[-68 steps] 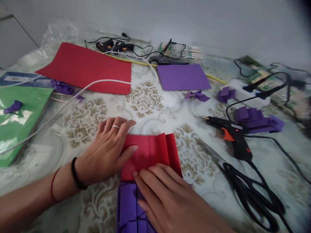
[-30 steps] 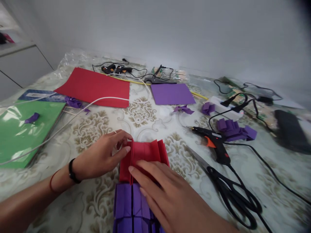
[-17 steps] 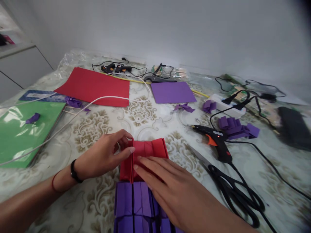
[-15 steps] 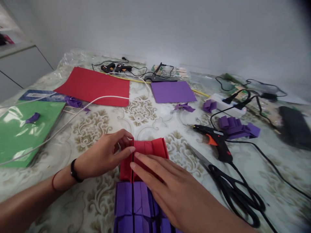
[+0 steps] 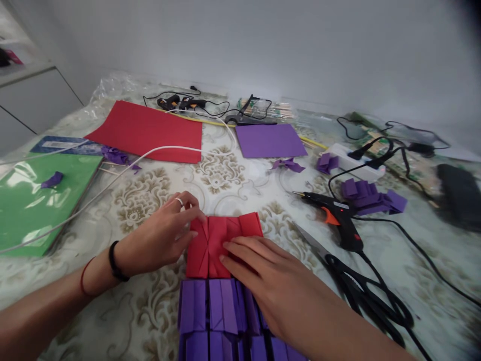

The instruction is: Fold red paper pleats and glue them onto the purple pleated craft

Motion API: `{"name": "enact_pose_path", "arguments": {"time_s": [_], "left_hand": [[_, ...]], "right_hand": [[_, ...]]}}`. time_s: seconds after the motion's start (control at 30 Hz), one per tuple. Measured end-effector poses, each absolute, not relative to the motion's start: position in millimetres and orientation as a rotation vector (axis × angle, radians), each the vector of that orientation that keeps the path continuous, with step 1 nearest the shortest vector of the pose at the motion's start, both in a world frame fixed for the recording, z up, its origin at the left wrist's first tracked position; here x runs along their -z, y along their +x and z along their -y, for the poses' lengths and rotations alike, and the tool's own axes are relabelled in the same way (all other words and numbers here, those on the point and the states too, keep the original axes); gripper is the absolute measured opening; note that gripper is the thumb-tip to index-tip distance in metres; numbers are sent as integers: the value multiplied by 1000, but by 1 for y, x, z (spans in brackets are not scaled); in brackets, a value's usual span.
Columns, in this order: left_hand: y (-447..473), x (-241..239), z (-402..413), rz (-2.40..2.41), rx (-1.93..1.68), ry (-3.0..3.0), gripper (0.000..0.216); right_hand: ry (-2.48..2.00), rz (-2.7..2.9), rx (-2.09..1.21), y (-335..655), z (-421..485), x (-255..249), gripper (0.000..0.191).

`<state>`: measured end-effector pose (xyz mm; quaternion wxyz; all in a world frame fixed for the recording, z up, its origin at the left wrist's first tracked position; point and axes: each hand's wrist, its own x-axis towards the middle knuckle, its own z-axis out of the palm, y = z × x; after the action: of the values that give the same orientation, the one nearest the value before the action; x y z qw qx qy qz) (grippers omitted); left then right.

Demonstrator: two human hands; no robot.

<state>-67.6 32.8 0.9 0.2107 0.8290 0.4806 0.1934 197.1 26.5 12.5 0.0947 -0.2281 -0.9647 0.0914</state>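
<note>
A folded red paper piece (image 5: 216,245) lies in front of me, with creases meeting near its middle left. My left hand (image 5: 171,228) is at its left edge, thumb and index finger apart, fingertips touching the paper. Flat across the piece's right part rests my right hand (image 5: 270,273), fingers stretched out; it hides some of the paper. Right below the red piece sit rows of folded purple paper pieces (image 5: 195,306), partly covered by my right hand and cut off by the bottom of the view.
To the right are a glue gun (image 5: 340,218), large scissors (image 5: 361,281) and a white power strip (image 5: 356,163). Red sheets (image 5: 150,133), a purple sheet (image 5: 270,140) and a green pack (image 5: 48,200) lie farther back and left. A white cable (image 5: 124,168) crosses the patterned tablecloth.
The upright red flaps at the middle now lie spread flat. My left fingers have parted from their pinch, and my right hand has slid right across the paper.
</note>
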Motion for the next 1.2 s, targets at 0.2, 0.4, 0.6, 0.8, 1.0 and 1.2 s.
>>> {"name": "enact_pose_path", "arguments": {"time_s": [0.2, 0.4, 0.6, 0.8, 1.0, 1.2], "left_hand": [[-71, -5, -31, -1210, -359, 2364, 19], [-72, -10, -29, -1164, -339, 2462, 11], [-72, -6, -28, -1068, -300, 2472, 29], [-75, -5, -29, -1073, -312, 2525, 38], [-62, -12, -30, -1077, -309, 2575, 19], [-37, -9, -39, -981, -382, 2566, 42]], "right_hand": [[-688, 2933, -309, 199, -29, -11, 52], [-655, 2936, -382, 203, -29, -15, 49], [-662, 2904, -449, 202, -32, -16, 42], [-870, 2661, -246, 220, -46, -28, 33], [-1032, 2618, -416, 236, -51, -16, 19], [-1020, 2597, -463, 245, -46, -21, 23]]}}
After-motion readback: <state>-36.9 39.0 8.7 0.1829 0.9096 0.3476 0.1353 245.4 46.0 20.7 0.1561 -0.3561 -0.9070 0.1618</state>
